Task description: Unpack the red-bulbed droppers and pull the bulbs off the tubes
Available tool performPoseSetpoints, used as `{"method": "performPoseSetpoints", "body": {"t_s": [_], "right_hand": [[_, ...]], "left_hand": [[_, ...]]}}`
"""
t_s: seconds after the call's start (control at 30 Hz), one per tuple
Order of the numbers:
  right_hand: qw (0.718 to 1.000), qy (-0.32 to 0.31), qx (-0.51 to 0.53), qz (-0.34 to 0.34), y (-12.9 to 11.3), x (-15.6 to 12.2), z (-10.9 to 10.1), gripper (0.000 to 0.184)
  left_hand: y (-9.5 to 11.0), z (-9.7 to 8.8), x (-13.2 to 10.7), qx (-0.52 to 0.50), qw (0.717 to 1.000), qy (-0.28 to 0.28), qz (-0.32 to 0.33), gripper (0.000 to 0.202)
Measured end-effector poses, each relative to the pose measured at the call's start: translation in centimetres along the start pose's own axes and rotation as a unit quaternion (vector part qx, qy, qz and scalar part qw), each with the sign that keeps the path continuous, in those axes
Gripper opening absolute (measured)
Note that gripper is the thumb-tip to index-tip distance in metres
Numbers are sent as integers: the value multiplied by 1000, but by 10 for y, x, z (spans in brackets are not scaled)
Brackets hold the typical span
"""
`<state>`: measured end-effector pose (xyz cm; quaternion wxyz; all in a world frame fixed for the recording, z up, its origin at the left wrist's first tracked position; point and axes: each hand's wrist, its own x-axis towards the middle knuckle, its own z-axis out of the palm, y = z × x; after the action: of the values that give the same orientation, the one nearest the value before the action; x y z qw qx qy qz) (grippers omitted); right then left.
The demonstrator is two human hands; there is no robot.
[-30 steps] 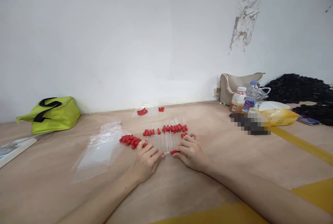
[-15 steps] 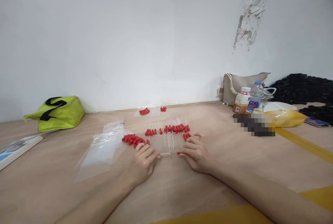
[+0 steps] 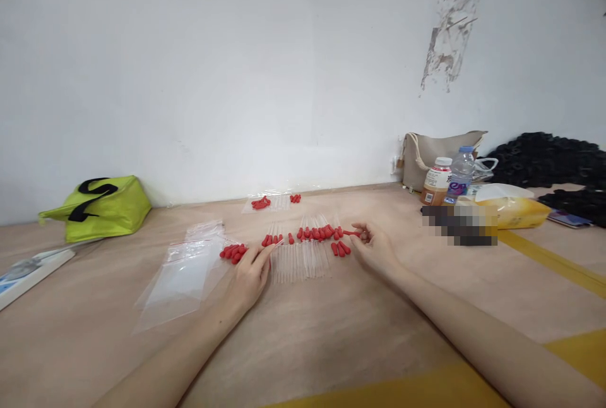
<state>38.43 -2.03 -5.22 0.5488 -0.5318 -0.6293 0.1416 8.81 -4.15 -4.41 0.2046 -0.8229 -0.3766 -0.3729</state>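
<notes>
A row of clear glass dropper tubes (image 3: 300, 261) lies on the tan surface in front of me, with red rubber bulbs (image 3: 318, 233) lined up behind it. My left hand (image 3: 249, 276) rests at the left end of the row, fingers curled near a heap of loose red bulbs (image 3: 231, 252). At the right end of the row, my right hand (image 3: 376, 248) pinches one red bulb (image 3: 353, 233) between thumb and fingers, level with the line of bulbs.
Empty clear zip bags (image 3: 182, 275) lie to the left. A lime green bag (image 3: 97, 208) stands far left by the wall. More bagged bulbs (image 3: 265, 203) sit near the wall. Bottles (image 3: 435, 180), a beige bag (image 3: 426, 152) and a yellow packet (image 3: 514, 212) crowd the right.
Both hands have left the near edge of the tube row and moved apart and farther away. My right hand has gone up to the bulb line and now pinches a red bulb.
</notes>
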Motion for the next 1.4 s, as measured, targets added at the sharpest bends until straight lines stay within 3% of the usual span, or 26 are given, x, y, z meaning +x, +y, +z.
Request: {"method": "performPoseSetpoints", "body": {"t_s": [0.17, 0.47, 0.67, 0.8, 1.1, 1.3, 1.4], "right_hand": [[998, -37, -47, 12, 0, -1, 1, 22], [988, -67, -135, -42, -11, -2, 8, 15], [982, -84, -166, -42, -16, -5, 6, 19], [984, -56, -164, -37, -12, -5, 6, 26], [988, -24, -153, 17, -2, -4, 7, 27], [971, -43, -178, 157, 6, 31, 2, 20], [969, -70, -172, 162, 14, 56, 8, 22]], "left_hand": [[1, 1, 2, 21, 998, 17, 53, 19], [5, -3, -1, 61, 987, -37, 147, 23], [10, -4, 1, -8, 990, -42, 137, 17], [11, -8, 4, -32, 988, -78, 127, 20], [6, 0, 2, -64, 989, -83, 100, 26], [5, 0, -1, -72, 993, -57, 74, 22], [7, -4, 0, -69, 994, -56, 60, 17]]}}
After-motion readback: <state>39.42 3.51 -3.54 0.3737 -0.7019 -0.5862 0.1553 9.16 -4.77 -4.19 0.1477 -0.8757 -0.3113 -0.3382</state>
